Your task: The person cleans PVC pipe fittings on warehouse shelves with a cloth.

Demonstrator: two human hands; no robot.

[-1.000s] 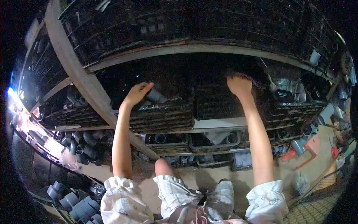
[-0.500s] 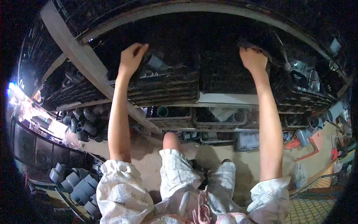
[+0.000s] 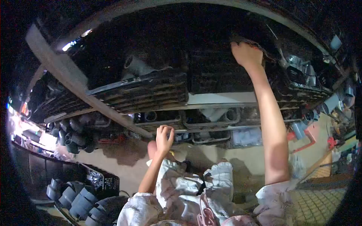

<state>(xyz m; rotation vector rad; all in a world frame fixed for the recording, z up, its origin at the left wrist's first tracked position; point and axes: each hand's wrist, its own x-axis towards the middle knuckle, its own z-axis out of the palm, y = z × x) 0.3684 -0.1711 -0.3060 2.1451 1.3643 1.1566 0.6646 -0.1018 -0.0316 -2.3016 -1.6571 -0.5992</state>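
Observation:
My left hand (image 3: pixel 164 140) is low in front of the shelf, just above my bent knee. Its fingers are loosely bent with the thumb apart, and I see nothing in it. My right hand (image 3: pixel 247 55) reaches up into the dark upper shelf, closed at a dark edge; its fingertips and whatever they grip are lost in shadow. Left of it, a grey pipe fitting (image 3: pixel 138 67) lies in a black slatted crate (image 3: pixel 151 90). To its right, clear plastic packets (image 3: pixel 310 73) sit in another dark crate.
A slanting shelf post (image 3: pixel 62 64) stands at left, and a curved-looking beam (image 3: pixel 124 9) crosses overhead. Lower crates hold a pipe elbow (image 3: pixel 229 115). Grey fittings (image 3: pixel 81 201) are heaped at bottom left. A red frame-like object (image 3: pixel 307 137) lies on the floor at right.
My left hand has come down from the upper crate to near my knee. My right hand stays at the upper shelf, shifted slightly left and up in view. The camera view has shifted.

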